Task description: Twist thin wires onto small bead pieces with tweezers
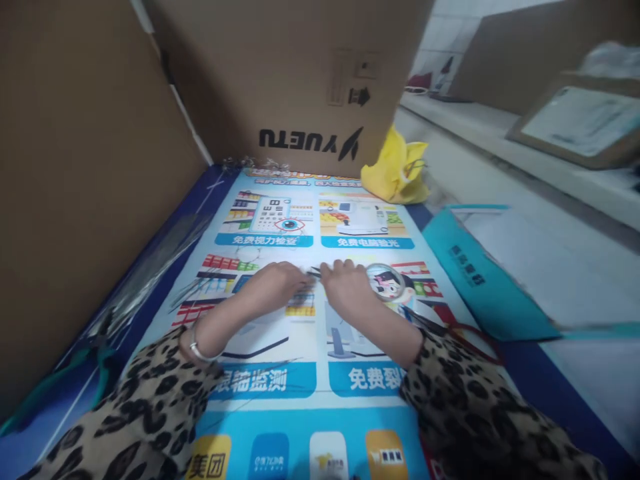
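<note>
Over the middle of a printed poster (323, 393), my left hand (280, 285) has its fingers pinched together on something too small to make out. Close to it on the right, my right hand (345, 283) is closed around a thin, dark pointed tool (315, 272), whose tip points toward the left fingertips. A clear round ring (386, 283) lies just right of my right hand. Thin wire-like strands lie on the poster around my left forearm.
Green-handled pliers (103, 353) lie at the left, near clear plastic wrap. Red-handled scissors (470, 339) are by the right sleeve. A yellow bag (396, 170), a teal box (487, 273) and a cardboard box (295, 80) stand farther back.
</note>
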Tool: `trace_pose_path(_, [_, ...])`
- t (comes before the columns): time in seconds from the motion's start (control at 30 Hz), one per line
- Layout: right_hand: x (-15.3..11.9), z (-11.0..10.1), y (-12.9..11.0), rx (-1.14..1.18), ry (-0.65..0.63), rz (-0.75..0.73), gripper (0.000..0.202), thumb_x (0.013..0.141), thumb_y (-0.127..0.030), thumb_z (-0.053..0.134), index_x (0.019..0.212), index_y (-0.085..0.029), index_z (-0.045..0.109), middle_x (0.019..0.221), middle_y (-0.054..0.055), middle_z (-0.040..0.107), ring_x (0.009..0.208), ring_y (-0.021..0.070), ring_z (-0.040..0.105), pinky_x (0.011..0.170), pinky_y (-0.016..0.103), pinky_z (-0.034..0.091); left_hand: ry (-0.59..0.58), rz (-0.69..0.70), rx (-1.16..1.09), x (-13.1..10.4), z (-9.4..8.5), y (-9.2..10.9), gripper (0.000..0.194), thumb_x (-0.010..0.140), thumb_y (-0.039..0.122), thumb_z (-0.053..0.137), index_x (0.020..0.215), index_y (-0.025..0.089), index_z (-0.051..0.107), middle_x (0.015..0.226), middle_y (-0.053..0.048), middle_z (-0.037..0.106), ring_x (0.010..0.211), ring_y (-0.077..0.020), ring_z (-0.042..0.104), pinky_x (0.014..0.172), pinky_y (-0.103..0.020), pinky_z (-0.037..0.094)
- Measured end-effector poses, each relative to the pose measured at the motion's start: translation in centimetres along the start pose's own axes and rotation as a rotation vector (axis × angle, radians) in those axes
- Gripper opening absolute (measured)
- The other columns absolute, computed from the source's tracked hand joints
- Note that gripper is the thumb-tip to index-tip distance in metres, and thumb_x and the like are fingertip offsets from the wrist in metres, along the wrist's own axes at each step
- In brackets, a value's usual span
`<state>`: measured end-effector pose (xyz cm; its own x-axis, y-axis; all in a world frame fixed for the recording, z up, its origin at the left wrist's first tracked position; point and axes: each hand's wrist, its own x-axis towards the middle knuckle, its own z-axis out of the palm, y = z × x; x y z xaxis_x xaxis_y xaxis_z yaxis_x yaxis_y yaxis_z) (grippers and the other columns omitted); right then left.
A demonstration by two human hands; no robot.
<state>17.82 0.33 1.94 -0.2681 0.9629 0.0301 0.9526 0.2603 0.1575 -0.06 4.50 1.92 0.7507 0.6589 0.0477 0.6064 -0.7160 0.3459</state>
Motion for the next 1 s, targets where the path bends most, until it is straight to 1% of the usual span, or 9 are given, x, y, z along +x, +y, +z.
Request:
trace_pose_path(0.13, [-0.2,-0.1,-0.2,0.011,-0.004,0.003,0.03,0.088,-0.016,0.03,0.108,-0.012,0.052,0.102,0.019,0.056,0.093,0.0268,0.051,0.072,0.041,0.038,-0.013,0.01,0.005,0.0,-0.3,0.2,0.028,0.088,0.024,0.039,0.097,0.02,0.066,0.096,-0.006,0.068,0.094,-0.0187,0.058,0.087,-0.032,0.043])
trace_pose_path(0.37, [-0.7,0.0,-0.1,0.041,0.007,-0.021,0.027,0.083,-0.012,0.037,0.102,-0.008,0.056,0.099,0.017,0.057,0.09,0.0263,0.05,0.07,0.04,0.039,-0.001,-0.05,0.056,0.6,0.1,0.8,0.028,0.088,0.028,0.039,0.097,0.019,0.064,0.093,-0.007,0.065,0.093,-0.0216,0.056,0.083,-0.033,0.042])
trace_pose_path(0.5, [-1.9,-1.6,0.9,0.044,0.012,-0.046,0.025,0.085,-0.021,0.04,0.098,-0.008,0.058,0.096,0.016,0.058,0.089,0.0255,0.049,0.069,0.037,0.038,-0.038,-0.047,0.061,0.7,0.2,0.9,0.03,0.089,0.028,0.036,0.095,0.02,0.064,0.089,-0.007,0.064,0.089,-0.0225,0.055,0.079,-0.034,0.042])
trace_pose_path(0.63, [-5.4,-5.6,5.4,-0.046,0.085,0.058,0.032,0.087,-0.032,0.041,0.105,-0.01,0.055,0.099,0.016,0.059,0.091,0.0269,0.049,0.069,0.037,0.038,-0.027,-0.056,0.036,0.6,0.3,0.4,0.031,0.089,0.033,0.035,0.092,0.021,0.063,0.089,-0.006,0.065,0.088,-0.0227,0.056,0.078,-0.035,0.043])
trace_pose_path(0.73, [-9.0,-7.5,10.7,-0.183,0.082,0.332,0.036,0.088,-0.04,0.04,0.103,-0.011,0.055,0.102,0.017,0.059,0.092,0.0272,0.052,0.071,0.035,0.038,0.062,-0.093,0.053,0.4,0.1,0.0,0.029,0.086,0.034,0.039,0.094,0.019,0.062,0.092,-0.007,0.064,0.092,-0.0233,0.056,0.082,-0.035,0.043])
trace_pose_path(0.8, [-11.4,-7.3,13.9,-0.28,0.044,0.557,0.041,0.085,-0.04,0.045,0.109,-0.008,0.051,0.102,0.02,0.06,0.093,0.0308,0.054,0.068,0.036,0.039,0.12,-0.141,0.069,0.3,-0.3,0.0,0.029,0.086,0.036,0.039,0.091,0.018,0.061,0.09,-0.007,0.063,0.09,-0.0233,0.056,0.081,-0.035,0.043])
trace_pose_path(0.87, [-13.5,-6.3,15.9,-0.253,-0.093,0.669,0.031,0.084,-0.032,0.044,0.101,-0.008,0.054,0.09,0.019,0.063,0.084,0.0302,0.06,0.062,0.034,0.04,0.163,-0.182,0.071,0.2,-0.7,0.3,0.03,0.087,0.039,0.037,0.089,0.019,0.06,0.087,-0.006,0.063,0.084,-0.0223,0.057,0.077,-0.034,0.044])
trace_pose_path(0.93, [-14.9,-4.9,16.6,-0.221,-0.14,0.67,0.021,0.085,-0.018,0.037,0.094,-0.011,0.055,0.075,0.014,0.065,0.07,0.0258,0.063,0.058,0.032,0.04,0.186,-0.184,0.062,0.3,-1.3,0.9,0.03,0.087,0.041,0.037,0.088,0.02,0.059,0.085,-0.005,0.063,0.08,-0.021,0.057,0.075,-0.032,0.044])
trace_pose_path(1.0, [-15.6,-3.9,16.0,-0.214,-0.13,0.652,0.023,0.084,-0.009,0.032,0.093,-0.012,0.054,0.072,0.013,0.065,0.068,0.0247,0.065,0.057,0.03,0.04,0.174,-0.136,0.05,0.9,-1.8,2.2,0.03,0.086,0.042,0.038,0.088,0.021,0.06,0.084,-0.004,0.063,0.079,-0.0203,0.058,0.073,-0.031,0.045])
